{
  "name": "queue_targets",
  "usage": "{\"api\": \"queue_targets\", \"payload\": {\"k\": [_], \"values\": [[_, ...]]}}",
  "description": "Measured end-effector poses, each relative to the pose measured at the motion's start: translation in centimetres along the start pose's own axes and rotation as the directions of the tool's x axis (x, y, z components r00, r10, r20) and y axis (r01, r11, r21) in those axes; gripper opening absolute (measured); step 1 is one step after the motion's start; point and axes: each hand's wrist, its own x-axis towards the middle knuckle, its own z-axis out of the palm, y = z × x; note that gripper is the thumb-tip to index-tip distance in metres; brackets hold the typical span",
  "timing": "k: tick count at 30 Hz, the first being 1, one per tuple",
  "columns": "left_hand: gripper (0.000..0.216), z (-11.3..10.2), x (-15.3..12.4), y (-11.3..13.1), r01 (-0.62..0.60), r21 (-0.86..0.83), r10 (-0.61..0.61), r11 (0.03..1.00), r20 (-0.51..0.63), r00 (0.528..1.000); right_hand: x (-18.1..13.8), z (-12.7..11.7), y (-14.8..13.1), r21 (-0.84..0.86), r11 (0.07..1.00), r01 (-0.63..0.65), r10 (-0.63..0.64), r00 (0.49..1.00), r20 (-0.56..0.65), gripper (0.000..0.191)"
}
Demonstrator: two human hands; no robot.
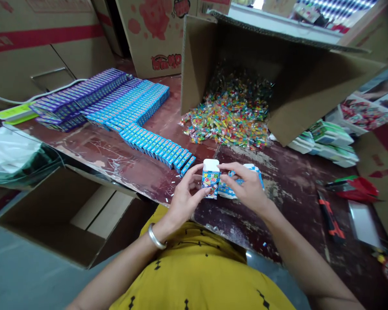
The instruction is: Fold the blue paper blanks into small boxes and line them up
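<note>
The left hand grips a small blue printed cardboard box, white flap raised. The right hand apparently touches its edge; grip unclear.

Both arms angle inward from where I'm standing, left forearm and right forearm bare, hands nearly meeting right in front of the body. The left hand is kinda cupped in a light grip, left thumb pointing across, index finger arched above it. The right hand is back-side up, index finger reaching toward the left one, right thumb tucked just below. Pretty neat fingertip pose tbh.
</note>
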Motion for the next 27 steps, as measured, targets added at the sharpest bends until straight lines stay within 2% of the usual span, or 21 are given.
{"api": "queue_targets", "payload": {"k": [4, 7, 11, 13, 17, 20, 23, 27], "values": [[0.048, 0.0, -0.2, -0.1, 0.03, 0.007, -0.03, 1.0, 0.083, 0.996, -1.5, 2.5, 1.0, 0.226, 0.966, -0.127, 0.139, 0.99, -0.039, 0.017], [0.039, 0.0, -0.3, -0.5, 0.054, 0.019, -0.056, 0.998, 0.128, 0.99, -1.7, 3.4, 1.0, 0.323, 0.936, -0.138, 0.165, 0.985, -0.058, 0.014], [0.041, -0.1, -0.3, -0.8, 0.062, -0.001, -0.061, 0.998, 0.087, 0.994, -1.5, 3.9, 0.5, 0.478, 0.865, -0.154, 0.206, 0.977, -0.06, 0.013], [0.044, -0.2, -0.3, -0.9, 0.071, -0.054, -0.068, 0.996, 0.061, 0.996, -1.4, 4.1, 0.4, 0.546, 0.822, -0.162, 0.237, 0.969, -0.068, 0.02], [0.047, -0.2, -0.4, -1.1, 0.079, -0.091, -0.075, 0.993, 0.044, 0.996, -1.1, 4.3, 0.5, 0.571, 0.804, -0.168, 0.219, 0.975, -0.022, 0.017], [0.045, -0.2, -0.7, -1.3, 0.051, 0.039, -0.052, 0.998, 0.017, 0.998, -0.6, 4.0, 0.8, 0.566, 0.793, -0.225, 0.254, 0.967, 0.027, 0.021], [0.046, -0.3, -0.9, -1.3, 0.017, 0.16, -0.017, 0.987, 0.002, 1.0, 0.1, 3.4, 1.1, 0.536, 0.779, -0.325, 0.3, 0.944, 0.136, 0.023], [0.052, -0.4, -1.1, -1.1, -0.01, 0.216, 0.003, 0.976, 0.031, 1.0, 1.0, 2.5, 1.2, 0.493, 0.782, -0.381, 0.313, 0.924, 0.219, 0.022]]}}
